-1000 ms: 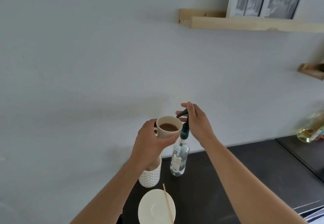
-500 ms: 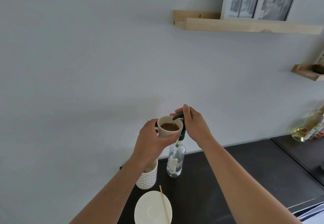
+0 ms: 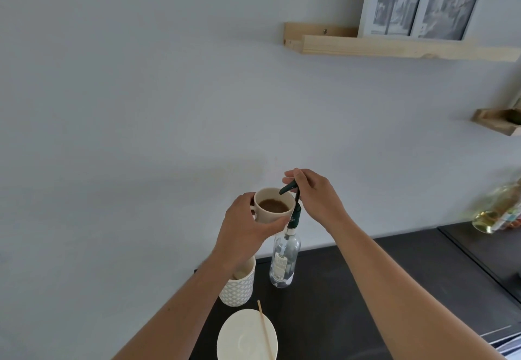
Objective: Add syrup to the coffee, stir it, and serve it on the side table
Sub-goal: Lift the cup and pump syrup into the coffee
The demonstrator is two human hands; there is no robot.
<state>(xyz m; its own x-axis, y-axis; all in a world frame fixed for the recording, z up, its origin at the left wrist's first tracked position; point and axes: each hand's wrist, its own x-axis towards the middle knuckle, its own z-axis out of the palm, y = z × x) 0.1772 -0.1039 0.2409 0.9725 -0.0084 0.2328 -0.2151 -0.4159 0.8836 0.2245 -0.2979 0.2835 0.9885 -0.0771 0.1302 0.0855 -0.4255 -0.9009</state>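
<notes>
My left hand [image 3: 244,230] holds a beige cup of coffee [image 3: 271,213] up in the air by its side. The dark green pump spout [image 3: 288,188] of a clear syrup bottle [image 3: 283,261] reaches over the cup's rim. My right hand [image 3: 315,196] rests on top of the pump head with its fingers curled over it. The bottle stands on the dark counter [image 3: 352,289] just below the cup. A white saucer [image 3: 245,337] with a wooden stir stick [image 3: 265,328] lying across it sits near the counter's front.
A white patterned cup [image 3: 238,289] stands left of the bottle, partly behind my left wrist. A bottle of yellow liquid [image 3: 499,213] is at the far right. Wooden wall shelves [image 3: 394,46] hang above, one with a picture frame [image 3: 423,1].
My right hand pressed the pump down over the cup half a second ago; the pump head now sits higher again. The cup stays under the spout.
</notes>
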